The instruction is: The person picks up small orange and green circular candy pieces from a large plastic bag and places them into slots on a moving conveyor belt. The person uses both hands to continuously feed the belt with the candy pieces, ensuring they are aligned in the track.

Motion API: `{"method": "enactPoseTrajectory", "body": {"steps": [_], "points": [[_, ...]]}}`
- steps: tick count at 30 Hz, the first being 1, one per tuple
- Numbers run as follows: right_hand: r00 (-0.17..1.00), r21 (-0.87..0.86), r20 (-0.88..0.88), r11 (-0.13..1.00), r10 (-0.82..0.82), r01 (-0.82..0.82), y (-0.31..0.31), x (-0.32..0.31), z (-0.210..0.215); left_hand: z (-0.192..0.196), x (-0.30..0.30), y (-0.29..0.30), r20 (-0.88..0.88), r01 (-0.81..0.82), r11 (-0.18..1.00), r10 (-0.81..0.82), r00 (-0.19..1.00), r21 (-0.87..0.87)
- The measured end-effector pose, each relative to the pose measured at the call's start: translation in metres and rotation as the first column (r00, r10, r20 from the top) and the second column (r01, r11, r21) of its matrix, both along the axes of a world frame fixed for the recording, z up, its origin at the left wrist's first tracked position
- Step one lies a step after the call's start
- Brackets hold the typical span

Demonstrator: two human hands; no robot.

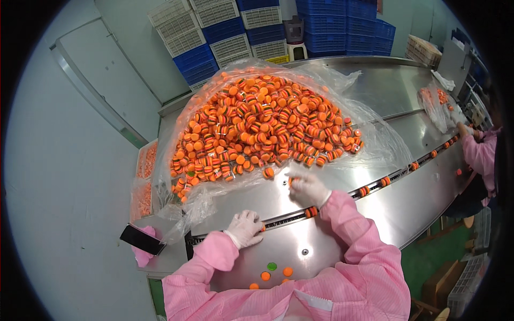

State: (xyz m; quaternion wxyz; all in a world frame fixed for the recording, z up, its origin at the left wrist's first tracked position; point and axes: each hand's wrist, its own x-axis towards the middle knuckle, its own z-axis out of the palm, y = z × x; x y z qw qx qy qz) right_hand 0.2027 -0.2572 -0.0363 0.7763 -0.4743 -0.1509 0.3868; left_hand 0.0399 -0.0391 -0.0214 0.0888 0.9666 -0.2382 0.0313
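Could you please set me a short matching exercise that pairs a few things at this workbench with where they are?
Things:
1. left hand
2. right hand
3. clear bag of orange pieces
4. green disc

Places:
A. near table edge, among loose orange discs
B. at the track's left end
C. far side of the steel table
D. beyond the track, near the pile's edge

Pairs: 1-B, 2-D, 3-C, 4-A

One camera only, worn on the person's head, looking steeply down and forward over the steel table (396, 91). It sits close above both gloved hands; fingertips (293, 179) fall near picture centre. Beyond the fingers, stacked crates (225, 32); the fisheye rim bends every edge.
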Motion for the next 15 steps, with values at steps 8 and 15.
{"method": "enactPoseTrajectory", "body": {"steps": [8,15], "points": [[0.955,-0.374,0.248,0.926,0.16,-0.058,0.049,-0.093,-0.001,0.018,0.073,0.067,-0.074,-0.356,0.667,0.412,0.908,-0.654],[0.478,-0.74,0.659,0.615,0.581,0.272,0.106,-0.117,-0.016,0.022,0.119,0.112,-0.062,-0.311,0.419,0.511,0.858,-0.853]]}}
